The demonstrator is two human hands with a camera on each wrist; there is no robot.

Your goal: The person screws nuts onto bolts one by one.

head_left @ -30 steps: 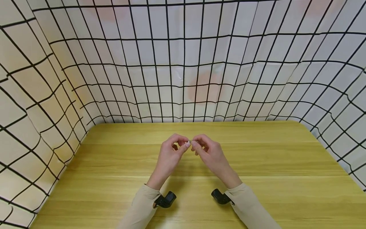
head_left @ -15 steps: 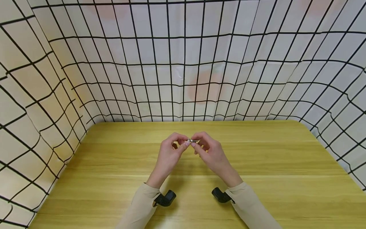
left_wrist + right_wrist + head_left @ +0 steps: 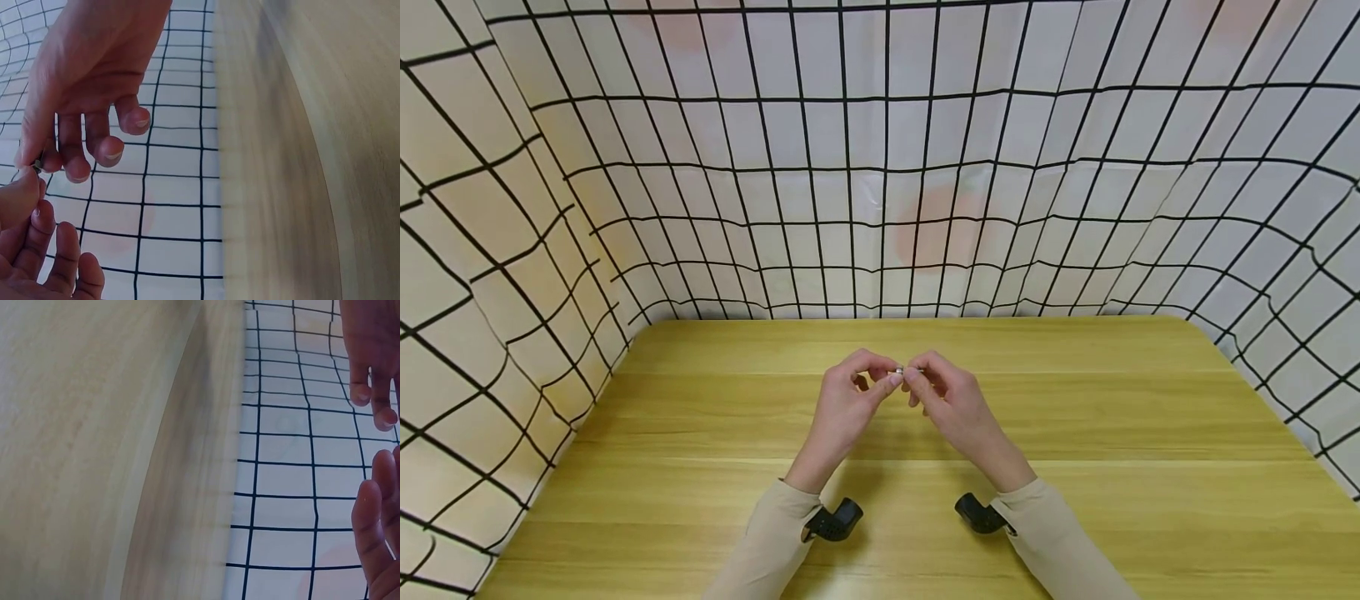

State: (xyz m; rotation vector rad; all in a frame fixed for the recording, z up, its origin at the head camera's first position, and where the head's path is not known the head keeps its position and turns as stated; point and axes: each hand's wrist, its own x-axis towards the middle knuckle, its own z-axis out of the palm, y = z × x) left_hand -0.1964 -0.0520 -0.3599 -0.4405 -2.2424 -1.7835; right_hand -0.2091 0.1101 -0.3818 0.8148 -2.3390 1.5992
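In the head view, a small silvery metal piece (image 3: 899, 370) with a thin dark rod is mostly covered by fingertips. My left hand (image 3: 847, 402) pinches its left end between thumb and forefinger. Thumb and forefinger of my right hand (image 3: 953, 406) pinch the rod from the other side, their tips right beside the left ones. A dark glint of the metal piece (image 3: 37, 165) shows between the fingertips in the left wrist view. Other fingers of both hands are loosely bent. The right wrist view catches only some fingers at its right edge; the piece is outside it.
Below the hands lies a wood-grain table (image 3: 1112, 433). A white sheet with black grid lines (image 3: 880, 192) rises behind the table and along both sides. Black wrist cameras (image 3: 835, 521) sit at the beige sleeves (image 3: 767, 542).
The right fingertips shifted off the rod's near side, baring more of it half a second ago, and now cover most of it again. The left hand stays nearly still.
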